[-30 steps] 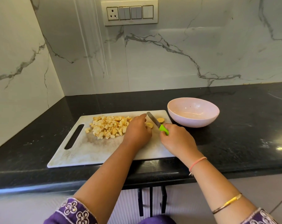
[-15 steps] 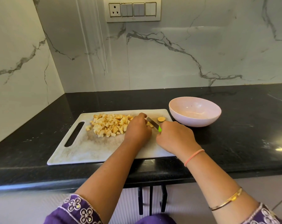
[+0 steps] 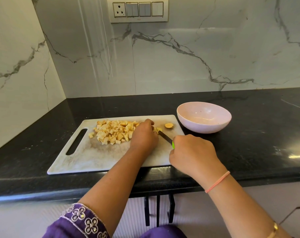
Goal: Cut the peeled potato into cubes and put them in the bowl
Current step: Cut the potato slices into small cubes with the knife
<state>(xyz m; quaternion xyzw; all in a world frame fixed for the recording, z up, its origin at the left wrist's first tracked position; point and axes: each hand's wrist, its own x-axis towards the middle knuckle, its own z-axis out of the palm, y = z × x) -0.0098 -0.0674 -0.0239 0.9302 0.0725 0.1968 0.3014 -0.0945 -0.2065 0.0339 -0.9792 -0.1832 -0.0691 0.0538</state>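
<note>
Potato cubes (image 3: 113, 133) lay heaped on the cutting board (image 3: 94, 157). Left hand (image 3: 144, 136) curled over a potato piece (image 3: 157, 129) (mostly hidden); right hand (image 3: 192, 155) gripped the green-handled knife (image 3: 164, 136).

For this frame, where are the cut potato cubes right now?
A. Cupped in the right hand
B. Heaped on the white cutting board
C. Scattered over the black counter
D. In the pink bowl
B: the potato cubes lie in a heap on the cutting board, while the pink bowl beside it holds none.
</note>
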